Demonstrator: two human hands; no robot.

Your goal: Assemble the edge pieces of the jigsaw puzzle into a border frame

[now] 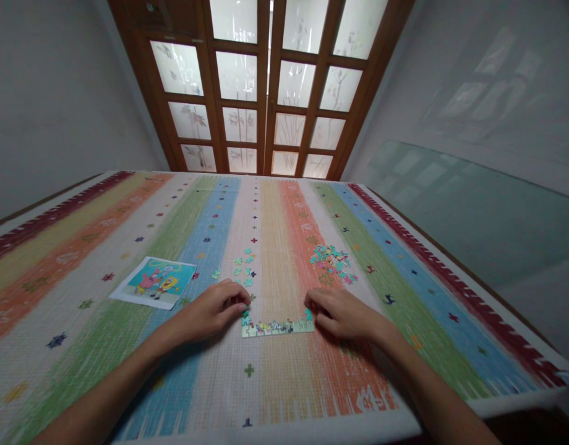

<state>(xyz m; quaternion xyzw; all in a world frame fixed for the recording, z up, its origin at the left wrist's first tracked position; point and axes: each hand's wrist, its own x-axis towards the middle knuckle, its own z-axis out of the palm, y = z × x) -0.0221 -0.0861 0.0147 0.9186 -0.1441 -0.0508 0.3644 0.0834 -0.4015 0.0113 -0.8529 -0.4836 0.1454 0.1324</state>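
A joined strip of puzzle pieces lies on the striped cloth near the table's front. My left hand rests at the strip's left end, fingers curled and pinched on a small piece there. My right hand lies at the strip's right end, fingers bent, their tips touching the end piece. What, if anything, the right fingers hold is hidden.
A heap of loose puzzle pieces lies beyond my right hand. A few scattered teal pieces lie beyond my left hand. A cartoon reference picture sits at the left. The striped table ends before wooden glazed doors.
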